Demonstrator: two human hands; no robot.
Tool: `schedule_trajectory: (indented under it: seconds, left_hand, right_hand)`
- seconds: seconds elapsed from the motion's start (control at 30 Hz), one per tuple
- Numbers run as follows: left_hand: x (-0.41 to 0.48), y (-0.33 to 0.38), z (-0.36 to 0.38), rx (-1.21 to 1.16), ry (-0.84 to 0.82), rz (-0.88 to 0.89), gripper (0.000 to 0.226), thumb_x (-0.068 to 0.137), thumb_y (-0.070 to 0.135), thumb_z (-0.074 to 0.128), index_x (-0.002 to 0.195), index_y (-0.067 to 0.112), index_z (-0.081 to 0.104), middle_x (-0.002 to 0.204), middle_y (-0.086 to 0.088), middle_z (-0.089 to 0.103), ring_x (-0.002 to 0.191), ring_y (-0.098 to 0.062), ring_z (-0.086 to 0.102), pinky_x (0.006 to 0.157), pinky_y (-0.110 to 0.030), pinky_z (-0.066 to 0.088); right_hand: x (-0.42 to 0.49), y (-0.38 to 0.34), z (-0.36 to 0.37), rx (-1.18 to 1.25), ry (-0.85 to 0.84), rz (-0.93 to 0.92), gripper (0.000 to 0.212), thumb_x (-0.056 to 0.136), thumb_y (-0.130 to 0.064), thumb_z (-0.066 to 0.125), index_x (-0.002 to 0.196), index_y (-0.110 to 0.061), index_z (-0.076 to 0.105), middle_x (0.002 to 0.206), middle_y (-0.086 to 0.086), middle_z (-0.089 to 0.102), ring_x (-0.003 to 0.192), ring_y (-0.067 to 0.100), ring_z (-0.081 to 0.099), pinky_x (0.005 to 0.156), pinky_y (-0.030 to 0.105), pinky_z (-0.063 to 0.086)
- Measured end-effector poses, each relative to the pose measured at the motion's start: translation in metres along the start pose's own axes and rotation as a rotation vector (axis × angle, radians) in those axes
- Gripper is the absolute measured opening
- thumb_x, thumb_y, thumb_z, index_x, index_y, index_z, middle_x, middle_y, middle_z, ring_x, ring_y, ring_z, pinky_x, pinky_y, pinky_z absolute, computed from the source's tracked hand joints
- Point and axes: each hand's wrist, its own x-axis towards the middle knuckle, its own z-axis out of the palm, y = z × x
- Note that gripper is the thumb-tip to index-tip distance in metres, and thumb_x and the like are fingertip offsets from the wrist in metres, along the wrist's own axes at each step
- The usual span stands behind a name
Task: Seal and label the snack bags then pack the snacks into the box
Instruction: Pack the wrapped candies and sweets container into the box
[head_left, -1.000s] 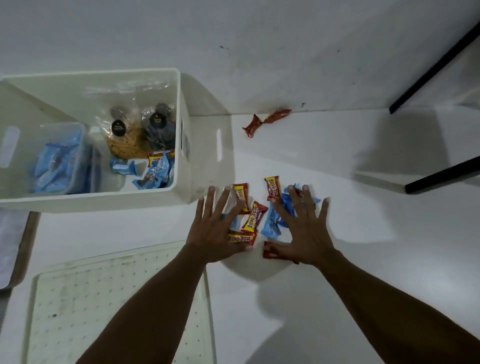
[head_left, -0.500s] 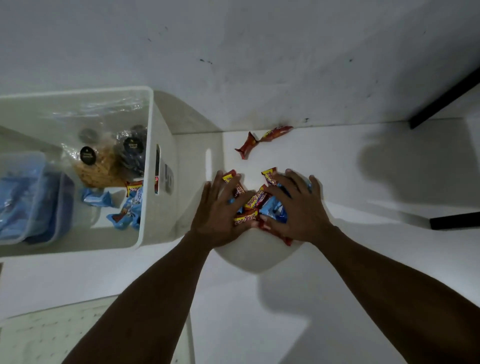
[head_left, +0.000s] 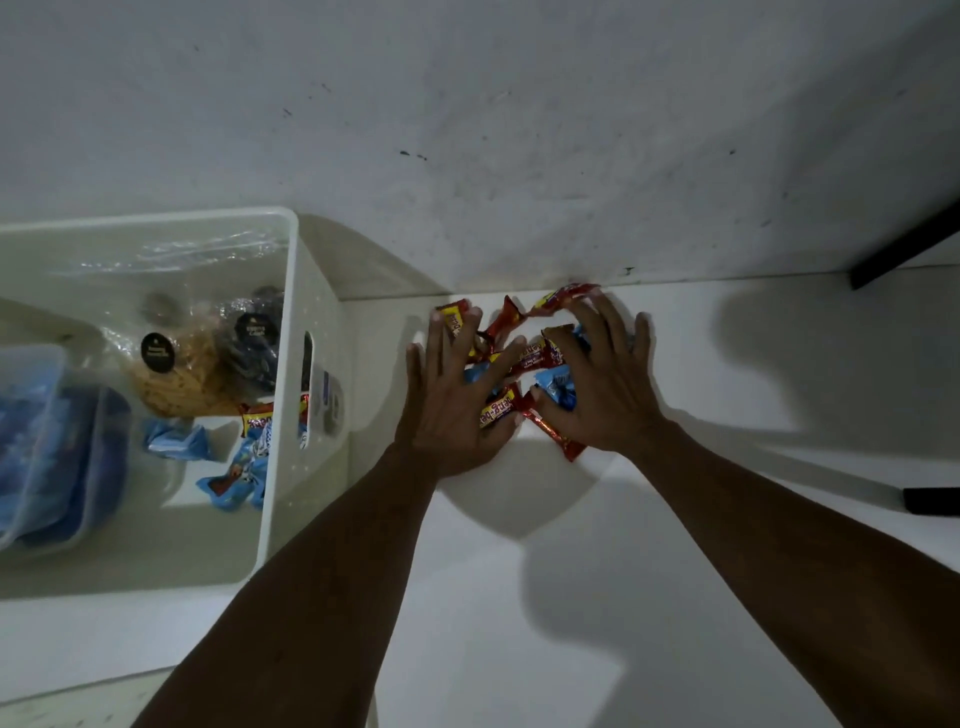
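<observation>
I am pressing both hands down on a heap of small snack packets (head_left: 524, 358) that is lying on the white table (head_left: 519, 597), close against the wall (head_left: 467, 130) and just to the right of the box (head_left: 332, 322). My left hand (head_left: 452, 395) is lying flat with its fingers spread and fairly straight, covering the left side of the heap and gripping nothing. My right hand (head_left: 602, 384) is doing the same on the right side, fingers splayed wide over the wrappers, thumb touching a blue packet (head_left: 558, 387). Red and yellow wrappers are showing between my two hands, and one red packet (head_left: 556, 436) is poking out below my right palm. Another red wrapper (head_left: 566, 296) is sitting at my right fingertips, touching the foot of the wall. Inside the box two sealed bags (head_left: 176, 384), each wearing a round black label (head_left: 156, 353), are leaning at the far end. Loose blue packets (head_left: 171, 441) are lying on its floor in front of them, and a clear tub (head_left: 47, 431) of blue things is standing at its left.
</observation>
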Motion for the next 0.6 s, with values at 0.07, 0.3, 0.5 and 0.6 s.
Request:
schedule_trajectory:
  seconds: [0.07,0.3,0.5,0.6]
  left_hand:
    - [0.005,-0.003,-0.003,0.021,-0.013,0.054,0.083,0.084,0.078,0.038,0.155,0.049,0.006,0.168,-0.004,-0.010,0.151,-0.043,-0.013,0.113,-0.072,0.004]
    - [0.024,-0.009,-0.010,0.024,-0.120,0.099,0.075,0.090,0.077,0.029,0.156,0.043,0.016,0.169,0.000,0.006,0.154,-0.038,-0.005,0.115,-0.072,0.010]
    - [-0.008,0.016,-0.001,-0.090,0.089,-0.018,0.056,0.093,0.050,0.058,0.136,0.015,0.060,0.141,-0.016,0.056,0.135,-0.039,0.045,0.112,-0.053,0.037]
    - [-0.024,0.030,-0.002,-0.032,0.123,-0.043,0.045,0.090,0.043,0.066,0.124,0.014,0.067,0.126,-0.015,0.065,0.116,-0.037,0.058,0.094,-0.047,0.050]
  right_hand:
    - [0.010,0.004,-0.001,-0.018,-0.034,-0.017,0.073,0.074,-0.069,0.052,0.130,-0.022,0.053,0.164,0.010,0.016,0.152,0.034,0.005,0.108,0.076,0.014]
    - [0.024,0.012,-0.003,-0.060,-0.134,-0.066,0.079,0.080,-0.070,0.045,0.142,-0.021,0.043,0.162,0.006,0.025,0.152,0.033,0.011,0.106,0.075,0.024]
    - [-0.009,0.009,0.000,-0.073,-0.041,-0.026,0.068,0.081,-0.067,0.045,0.130,-0.020,0.049,0.142,0.012,0.046,0.124,0.036,0.045,0.091,0.048,0.041]
    - [-0.030,0.001,-0.001,-0.077,-0.020,-0.001,0.063,0.083,-0.068,0.046,0.126,-0.023,0.052,0.139,0.012,0.046,0.117,0.036,0.047,0.083,0.044,0.040]
